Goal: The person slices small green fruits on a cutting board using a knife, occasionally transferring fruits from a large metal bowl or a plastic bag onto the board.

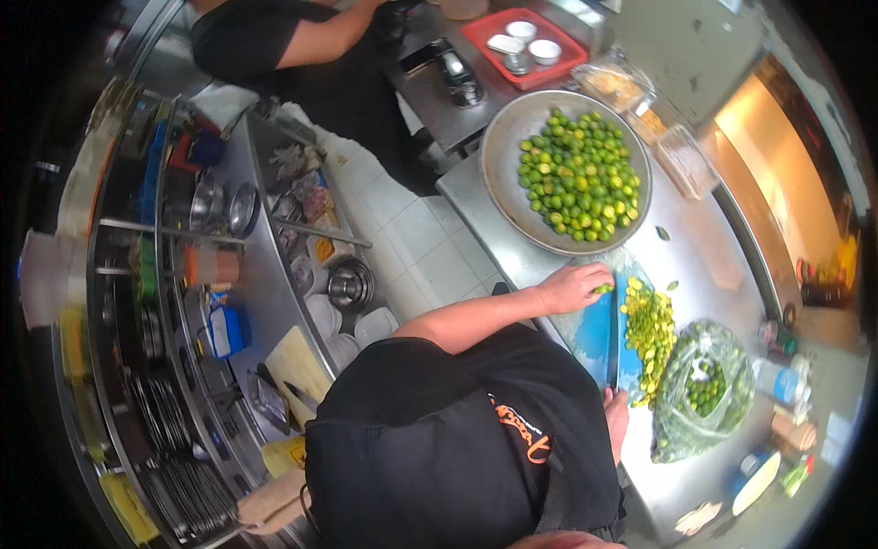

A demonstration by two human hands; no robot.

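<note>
My left hand grips a small green citrus fruit at the far end of a blue cutting board. The handle of a long kitchen knife is in my right hand, partly hidden by my black shirt. Its blade lies along the board, the tip close to my left hand. Just beyond the blade is a heap of cut citrus pieces, yellow and green. A clear plastic bag of whole green citrus stands past the heap. Left of the board, a wide metal basin holds many small green citrus fruits.
A red tray with small white bowls sits on a neighbouring counter. Clear plastic containers stand behind the basin. A co-worker in black is nearby. Behind me are metal shelves with bowls, plates and a second cutting board bearing a knife.
</note>
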